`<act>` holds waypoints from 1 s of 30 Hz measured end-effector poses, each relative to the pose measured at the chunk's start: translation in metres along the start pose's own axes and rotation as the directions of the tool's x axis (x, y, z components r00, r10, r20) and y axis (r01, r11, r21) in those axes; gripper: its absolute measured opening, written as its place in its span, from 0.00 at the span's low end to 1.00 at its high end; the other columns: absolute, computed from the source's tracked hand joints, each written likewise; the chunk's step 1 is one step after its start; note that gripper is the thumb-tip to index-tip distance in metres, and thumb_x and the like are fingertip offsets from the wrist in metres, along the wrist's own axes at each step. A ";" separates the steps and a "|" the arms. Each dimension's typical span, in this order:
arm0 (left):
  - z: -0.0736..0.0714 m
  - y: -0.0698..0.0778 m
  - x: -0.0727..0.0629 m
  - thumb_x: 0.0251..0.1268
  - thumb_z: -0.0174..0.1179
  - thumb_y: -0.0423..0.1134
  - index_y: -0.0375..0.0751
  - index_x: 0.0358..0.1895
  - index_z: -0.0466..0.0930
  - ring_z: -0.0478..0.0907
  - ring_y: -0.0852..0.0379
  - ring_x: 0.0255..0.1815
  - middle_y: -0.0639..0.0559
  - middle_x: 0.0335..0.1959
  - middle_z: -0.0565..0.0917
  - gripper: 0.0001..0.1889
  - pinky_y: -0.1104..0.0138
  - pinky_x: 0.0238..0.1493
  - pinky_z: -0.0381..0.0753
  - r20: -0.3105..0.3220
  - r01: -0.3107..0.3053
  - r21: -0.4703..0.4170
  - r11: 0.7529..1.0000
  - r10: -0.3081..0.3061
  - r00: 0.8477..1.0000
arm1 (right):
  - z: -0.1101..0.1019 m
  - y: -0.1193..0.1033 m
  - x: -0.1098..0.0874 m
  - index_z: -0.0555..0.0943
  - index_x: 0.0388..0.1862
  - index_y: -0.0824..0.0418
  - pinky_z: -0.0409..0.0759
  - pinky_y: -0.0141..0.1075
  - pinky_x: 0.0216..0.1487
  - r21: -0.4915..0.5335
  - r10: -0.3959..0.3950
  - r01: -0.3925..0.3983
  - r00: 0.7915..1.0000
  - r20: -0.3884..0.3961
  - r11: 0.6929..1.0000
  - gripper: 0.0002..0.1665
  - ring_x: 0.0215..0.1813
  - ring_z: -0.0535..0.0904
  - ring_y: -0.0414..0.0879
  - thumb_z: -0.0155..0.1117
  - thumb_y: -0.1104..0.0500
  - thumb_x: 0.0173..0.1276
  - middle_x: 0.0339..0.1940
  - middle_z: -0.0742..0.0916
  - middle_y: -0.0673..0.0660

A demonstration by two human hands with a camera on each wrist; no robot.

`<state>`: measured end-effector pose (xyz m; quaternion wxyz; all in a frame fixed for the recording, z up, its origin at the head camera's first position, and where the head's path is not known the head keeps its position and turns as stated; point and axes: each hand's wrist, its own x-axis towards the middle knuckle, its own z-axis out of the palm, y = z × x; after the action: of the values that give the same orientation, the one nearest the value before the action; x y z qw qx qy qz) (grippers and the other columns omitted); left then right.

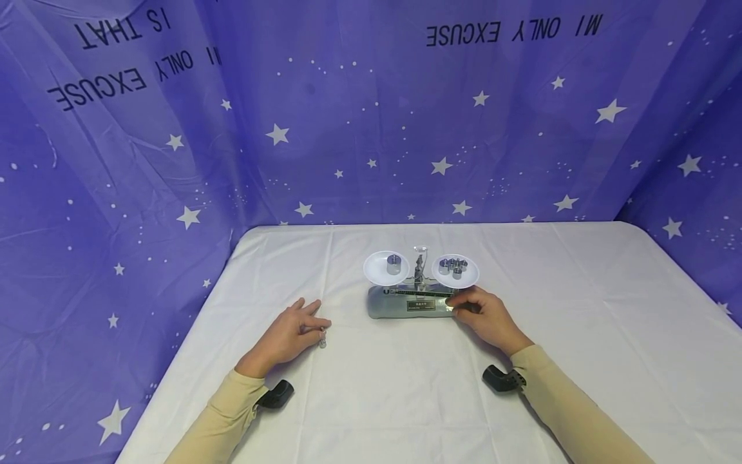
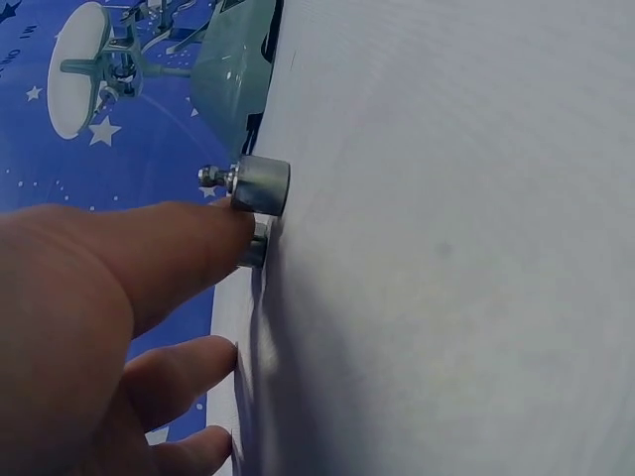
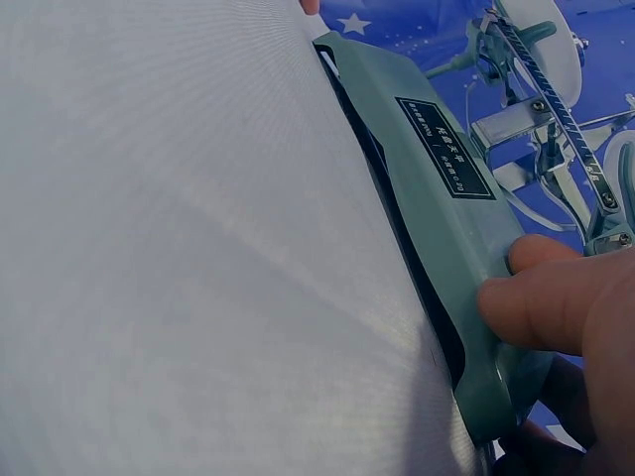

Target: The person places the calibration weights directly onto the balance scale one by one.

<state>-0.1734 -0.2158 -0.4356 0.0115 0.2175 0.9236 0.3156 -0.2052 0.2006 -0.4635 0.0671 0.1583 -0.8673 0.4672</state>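
A balance scale (image 1: 385, 305) with a green base and two white pans stands on the table. My right hand (image 1: 485, 319) grips the right end of its base, the thumb (image 3: 531, 307) lying on the front face. One metal weight (image 1: 394, 264) sits in the left pan; several smaller weights (image 1: 457, 273) stand in the right pan. Left of the scale, my left hand (image 1: 286, 336) is low over the cloth, thumb and index finger together at two small knobbed weights. The nearer weight (image 2: 263, 185) stands beside the thumb tip; the farther weight (image 2: 258, 245), partly hidden behind the thumb, appears pinched.
White cloth (image 1: 394, 386) covers the table. Purple curtains (image 1: 371, 116) with stars and lettering hang behind and at both sides. Black curved pieces (image 1: 503, 379) are attached at both wrists.
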 end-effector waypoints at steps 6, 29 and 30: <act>0.002 -0.002 0.000 0.65 0.65 0.33 0.39 0.48 0.90 0.56 0.15 0.74 0.25 0.69 0.73 0.11 0.27 0.72 0.56 -0.012 -0.005 0.013 1.000 0.005 1.000 | 0.000 0.000 0.000 0.90 0.39 0.59 0.72 0.21 0.59 0.002 0.004 -0.004 1.000 0.000 1.000 0.13 0.52 0.78 0.30 0.68 0.71 0.59 0.47 0.89 0.58; 0.004 -0.003 0.000 0.64 0.66 0.34 0.39 0.50 0.90 0.55 0.15 0.74 0.25 0.70 0.72 0.12 0.26 0.72 0.55 -0.051 0.020 0.041 0.999 -0.018 0.999 | 0.000 -0.004 0.000 0.90 0.39 0.59 0.71 0.20 0.60 -0.007 0.025 -0.025 1.000 0.005 1.000 0.13 0.54 0.78 0.34 0.68 0.71 0.58 0.48 0.89 0.58; 0.005 -0.003 0.000 0.64 0.66 0.34 0.40 0.49 0.90 0.56 0.15 0.74 0.25 0.69 0.72 0.12 0.26 0.71 0.55 -0.054 0.016 0.041 0.999 -0.014 0.998 | 0.000 -0.003 0.000 0.90 0.39 0.59 0.71 0.20 0.60 -0.008 0.026 -0.026 1.000 0.004 1.000 0.13 0.54 0.78 0.34 0.68 0.71 0.59 0.48 0.89 0.58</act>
<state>-0.1741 -0.2151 -0.4409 -0.0155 0.2022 0.9315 0.3018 -0.2043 0.1989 -0.4606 0.0598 0.1478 -0.8712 0.4642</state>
